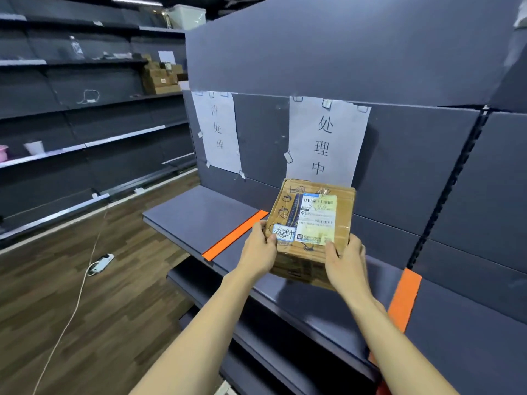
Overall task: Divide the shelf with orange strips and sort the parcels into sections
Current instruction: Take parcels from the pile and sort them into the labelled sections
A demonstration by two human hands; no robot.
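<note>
A brown cardboard parcel with a shipping label and a small handwritten sticker is held over the dark grey shelf. My left hand grips its left near corner, thumb on top. My right hand grips its right near corner. One orange strip lies across the shelf left of the parcel. A second orange strip crosses the shelf to the right. The parcel sits between the two strips, below a paper sign taped to the back panel. Whether its base rests on the shelf I cannot tell.
Another paper sign hangs over the left section. Lower shelves jut out beneath. A power strip with a white cable lies on the wooden floor at left. Far racks hold cardboard boxes and cups.
</note>
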